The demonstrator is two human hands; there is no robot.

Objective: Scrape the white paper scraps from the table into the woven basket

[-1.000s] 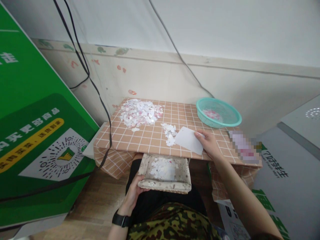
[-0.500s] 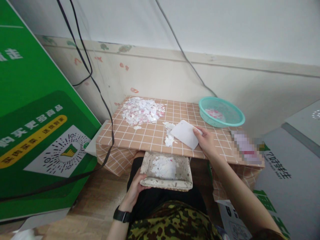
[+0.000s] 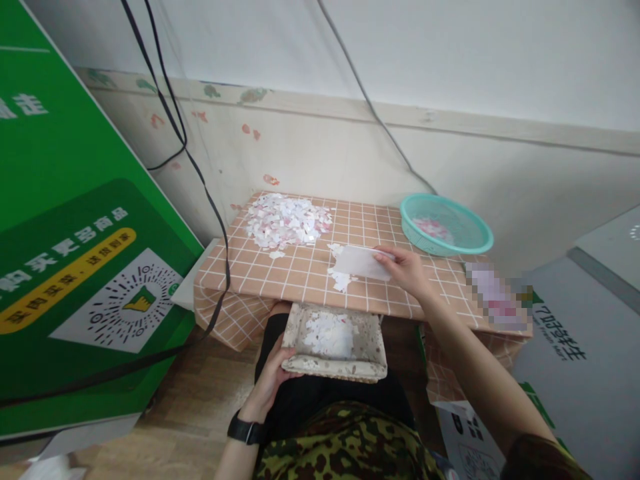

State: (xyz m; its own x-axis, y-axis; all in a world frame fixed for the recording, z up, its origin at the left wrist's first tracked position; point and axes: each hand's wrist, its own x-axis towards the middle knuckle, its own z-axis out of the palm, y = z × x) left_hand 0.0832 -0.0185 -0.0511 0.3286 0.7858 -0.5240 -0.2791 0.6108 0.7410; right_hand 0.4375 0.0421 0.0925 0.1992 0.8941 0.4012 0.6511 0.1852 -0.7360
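Note:
My right hand pinches a white card by its right end. The card is tilted over the table, its left end next to a small heap of white paper scraps. My left hand grips the front left corner of a cloth-lined basket, which rests at my lap just below the table edge. White paper scraps lie inside the basket. A larger pile of white and pink paper scraps spreads over the back left of the table.
A turquoise plastic basin with pink and white scraps stands at the back right of the checked tablecloth. A pixelated item lies near the right edge. Black cables hang at left before a green panel.
My right hand has turned the card, so it now shows narrower and closer to edge-on above the small heap. My left hand and the basket stay in place.

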